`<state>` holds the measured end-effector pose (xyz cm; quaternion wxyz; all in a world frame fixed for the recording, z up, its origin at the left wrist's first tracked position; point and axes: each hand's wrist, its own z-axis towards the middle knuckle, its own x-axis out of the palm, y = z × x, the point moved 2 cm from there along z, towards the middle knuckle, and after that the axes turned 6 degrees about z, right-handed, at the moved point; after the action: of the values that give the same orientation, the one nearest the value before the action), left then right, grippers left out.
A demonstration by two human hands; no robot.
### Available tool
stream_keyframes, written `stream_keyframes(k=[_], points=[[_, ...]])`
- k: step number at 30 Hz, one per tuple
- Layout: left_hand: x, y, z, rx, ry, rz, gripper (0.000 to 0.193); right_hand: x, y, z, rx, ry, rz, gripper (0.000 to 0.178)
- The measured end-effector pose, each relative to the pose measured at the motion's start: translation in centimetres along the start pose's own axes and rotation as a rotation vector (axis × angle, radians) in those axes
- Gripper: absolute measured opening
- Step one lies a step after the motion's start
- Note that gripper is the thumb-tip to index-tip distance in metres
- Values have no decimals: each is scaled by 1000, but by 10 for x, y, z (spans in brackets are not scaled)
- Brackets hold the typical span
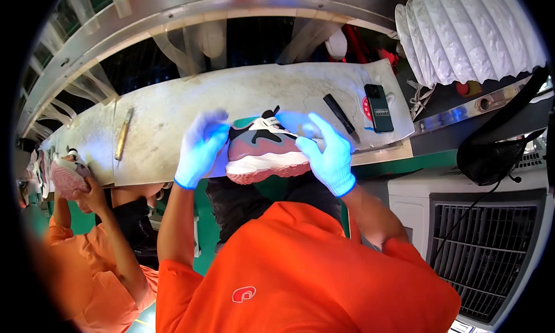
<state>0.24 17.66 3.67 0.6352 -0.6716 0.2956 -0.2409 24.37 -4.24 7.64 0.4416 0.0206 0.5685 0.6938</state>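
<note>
A pink, grey and black sneaker (263, 151) with a white and pink sole is held on its side above the front edge of the stained work shelf (173, 110). My left hand (199, 148), in a glowing blue-white glove, grips the shoe's heel end. My right hand (326, 153), gloved the same way, grips its toe end. Both forearms come up from my orange shirt at the bottom of the view.
On the shelf lie a brass-coloured tool (122, 133) at the left, a black flat tool (340, 116) and a dark phone (378, 107) at the right. A co-worker in orange (98, 258) holds another pink shoe (66, 179) at the left. A white ribbed duct (468, 32) hangs top right.
</note>
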Motion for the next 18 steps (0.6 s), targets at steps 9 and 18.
stream_keyframes(k=[9,18], points=[[8,-81,16,447,121,811,77,41,-56,79,692,141,767,63],[87,-231,5,202,276,1261,81,71,-61,54,596,222,1429,86]])
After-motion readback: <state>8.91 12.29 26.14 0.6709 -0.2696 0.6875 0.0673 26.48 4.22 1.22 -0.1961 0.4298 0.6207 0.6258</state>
